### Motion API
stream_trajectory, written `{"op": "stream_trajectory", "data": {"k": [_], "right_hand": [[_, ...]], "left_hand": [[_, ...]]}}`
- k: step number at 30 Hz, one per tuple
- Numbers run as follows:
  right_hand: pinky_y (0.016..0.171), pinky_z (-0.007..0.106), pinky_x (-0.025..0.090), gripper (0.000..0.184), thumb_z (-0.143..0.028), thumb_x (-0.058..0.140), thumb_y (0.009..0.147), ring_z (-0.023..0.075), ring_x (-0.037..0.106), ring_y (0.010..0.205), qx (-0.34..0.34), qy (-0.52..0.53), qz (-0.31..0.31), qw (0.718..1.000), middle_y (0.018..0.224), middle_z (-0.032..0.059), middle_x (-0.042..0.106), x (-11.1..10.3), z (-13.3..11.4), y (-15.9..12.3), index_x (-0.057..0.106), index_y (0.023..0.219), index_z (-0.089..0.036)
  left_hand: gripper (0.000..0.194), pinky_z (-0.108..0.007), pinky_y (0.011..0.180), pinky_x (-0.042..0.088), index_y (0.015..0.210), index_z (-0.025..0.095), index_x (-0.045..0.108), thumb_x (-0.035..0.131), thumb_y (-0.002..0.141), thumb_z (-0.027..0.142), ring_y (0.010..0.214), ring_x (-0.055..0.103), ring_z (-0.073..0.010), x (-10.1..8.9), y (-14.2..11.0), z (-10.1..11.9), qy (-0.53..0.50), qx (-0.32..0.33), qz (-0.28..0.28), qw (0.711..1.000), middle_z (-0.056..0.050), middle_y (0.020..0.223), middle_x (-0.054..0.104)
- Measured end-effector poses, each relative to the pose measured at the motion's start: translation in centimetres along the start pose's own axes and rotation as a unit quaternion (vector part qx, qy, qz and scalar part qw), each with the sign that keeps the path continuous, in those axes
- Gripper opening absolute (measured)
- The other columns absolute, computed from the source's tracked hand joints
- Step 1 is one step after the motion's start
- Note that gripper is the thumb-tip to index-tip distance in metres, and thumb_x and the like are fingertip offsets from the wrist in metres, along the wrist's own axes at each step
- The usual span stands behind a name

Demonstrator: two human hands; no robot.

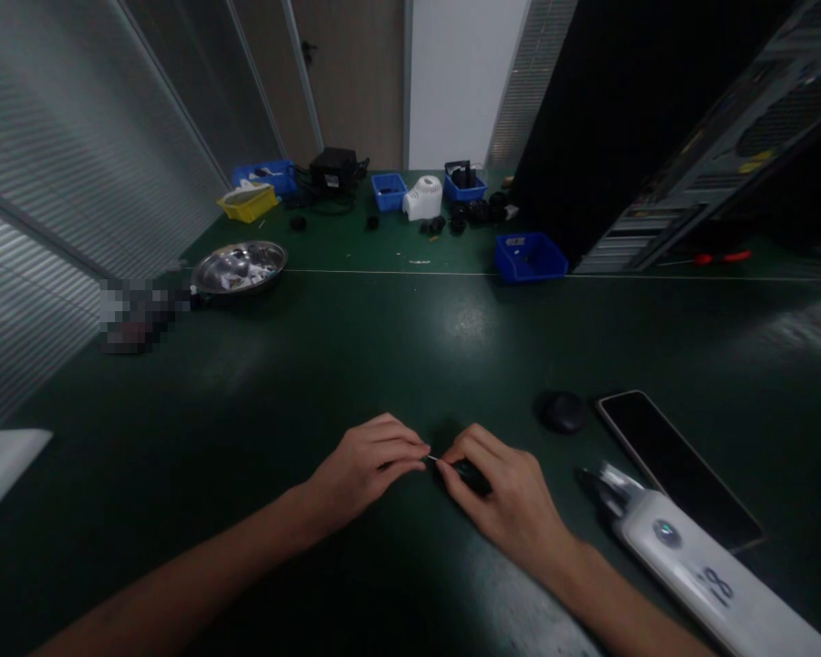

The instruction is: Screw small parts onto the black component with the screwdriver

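Low over the green table, my right hand (506, 484) is closed around the dark handle of a small screwdriver (473, 476). Its thin metal shaft points left from between my thumb and forefinger. My left hand (379, 454) is pinched closed at the shaft's far end, thumb below and fingers above. Whatever lies between those left fingertips is too small and hidden to make out. A round black part (564, 412) lies on the table to the right of my right hand.
A phone (677, 465) and a white power tool (711, 566) marked "i8" lie at right. Farther back are a metal bowl (239, 267), a blue bin (530, 257), a yellow bin (248, 203), a white housing (423, 198) and several small black parts. A dark cabinet (602, 119) stands back right.
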State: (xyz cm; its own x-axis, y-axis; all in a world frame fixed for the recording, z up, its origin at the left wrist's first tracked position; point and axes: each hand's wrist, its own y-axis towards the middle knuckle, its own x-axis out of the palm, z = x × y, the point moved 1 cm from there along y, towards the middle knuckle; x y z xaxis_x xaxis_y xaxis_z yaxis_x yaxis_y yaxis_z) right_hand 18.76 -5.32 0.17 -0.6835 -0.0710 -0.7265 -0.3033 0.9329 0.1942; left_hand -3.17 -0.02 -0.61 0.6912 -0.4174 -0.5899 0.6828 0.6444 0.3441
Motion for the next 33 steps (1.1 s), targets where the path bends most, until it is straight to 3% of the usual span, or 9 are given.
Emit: {"op": "stream_trajectory", "data": {"k": [8, 13, 18, 24, 26, 29, 33], "right_hand": [[0.070, 0.026, 0.048, 0.021, -0.030, 0.051, 0.104, 0.0133, 0.063, 0.077, 0.000, 0.017, 0.039, 0.999, 0.091, 0.0032, 0.065, -0.5, -0.1, 0.1, 0.066, 0.094, -0.021], [0.065, 0.026, 0.044, 0.022, -0.031, 0.049, 0.105, 0.0131, 0.062, 0.075, 0.017, -0.073, 0.047, 0.996, 0.092, 0.0031, 0.065, -0.3, 0.7, -0.1, 0.066, 0.094, -0.021], [0.059, 0.027, 0.037, 0.022, -0.030, 0.047, 0.105, 0.0138, 0.062, 0.075, -0.001, -0.185, 0.001, 0.983, 0.094, 0.0025, 0.064, -0.3, 1.0, -0.3, 0.066, 0.096, -0.022], [0.059, 0.027, 0.035, 0.022, -0.031, 0.049, 0.104, 0.0127, 0.061, 0.074, 0.013, -0.189, 0.013, 0.982, 0.092, 0.0022, 0.063, -0.9, 0.9, -0.2, 0.065, 0.092, -0.022], [0.060, 0.027, 0.035, 0.022, -0.030, 0.049, 0.104, 0.0126, 0.061, 0.073, 0.020, -0.191, 0.020, 0.981, 0.092, 0.0025, 0.064, -0.9, 0.9, -0.2, 0.065, 0.091, -0.022], [0.061, 0.027, 0.037, 0.022, -0.031, 0.049, 0.104, 0.0128, 0.062, 0.073, 0.030, -0.183, 0.024, 0.982, 0.092, 0.0024, 0.064, -0.8, 1.1, -0.1, 0.065, 0.092, -0.022], [0.061, 0.027, 0.038, 0.022, -0.032, 0.050, 0.104, 0.0128, 0.062, 0.072, 0.035, -0.168, 0.031, 0.985, 0.093, 0.0020, 0.065, -0.8, 1.2, -0.1, 0.065, 0.091, -0.022]], "left_hand": [[0.033, -0.033, 0.087, 0.052, 0.133, 0.024, 0.065, 0.056, 0.101, 0.024, 0.102, 0.061, -0.0181, -0.3, 0.1, 0.6, 0.041, -0.033, -0.041, 0.998, -0.007, 0.112, 0.069], [0.045, -0.039, 0.094, 0.051, 0.148, 0.024, 0.052, 0.051, 0.103, 0.022, 0.109, 0.056, -0.0221, -0.2, 0.7, 1.5, 0.113, -0.054, -0.103, 0.987, -0.010, 0.117, 0.063], [0.045, -0.041, 0.100, 0.048, 0.148, 0.021, 0.049, 0.050, 0.103, 0.020, 0.112, 0.056, -0.0229, -0.2, 0.7, 1.5, 0.126, -0.055, -0.119, 0.983, -0.010, 0.122, 0.063], [0.023, -0.038, 0.097, 0.050, 0.121, 0.019, 0.065, 0.058, 0.100, 0.022, 0.109, 0.059, -0.0208, -0.4, 0.2, 1.8, 0.069, -0.067, -0.086, 0.992, -0.008, 0.116, 0.067], [0.022, -0.039, 0.100, 0.050, 0.120, 0.020, 0.066, 0.058, 0.100, 0.021, 0.114, 0.058, -0.0213, -0.2, 0.4, 2.2, 0.077, -0.061, -0.084, 0.992, -0.008, 0.122, 0.066], [0.025, -0.043, 0.110, 0.047, 0.125, 0.018, 0.063, 0.054, 0.101, 0.019, 0.125, 0.056, -0.0225, 0.3, 1.0, 2.5, 0.117, -0.031, -0.101, 0.987, -0.009, 0.133, 0.064], [0.029, -0.042, 0.107, 0.050, 0.128, 0.015, 0.062, 0.048, 0.102, 0.015, 0.119, 0.061, -0.0222, -0.3, 1.2, 1.4, 0.167, 0.027, -0.139, 0.976, -0.010, 0.127, 0.068]]}}
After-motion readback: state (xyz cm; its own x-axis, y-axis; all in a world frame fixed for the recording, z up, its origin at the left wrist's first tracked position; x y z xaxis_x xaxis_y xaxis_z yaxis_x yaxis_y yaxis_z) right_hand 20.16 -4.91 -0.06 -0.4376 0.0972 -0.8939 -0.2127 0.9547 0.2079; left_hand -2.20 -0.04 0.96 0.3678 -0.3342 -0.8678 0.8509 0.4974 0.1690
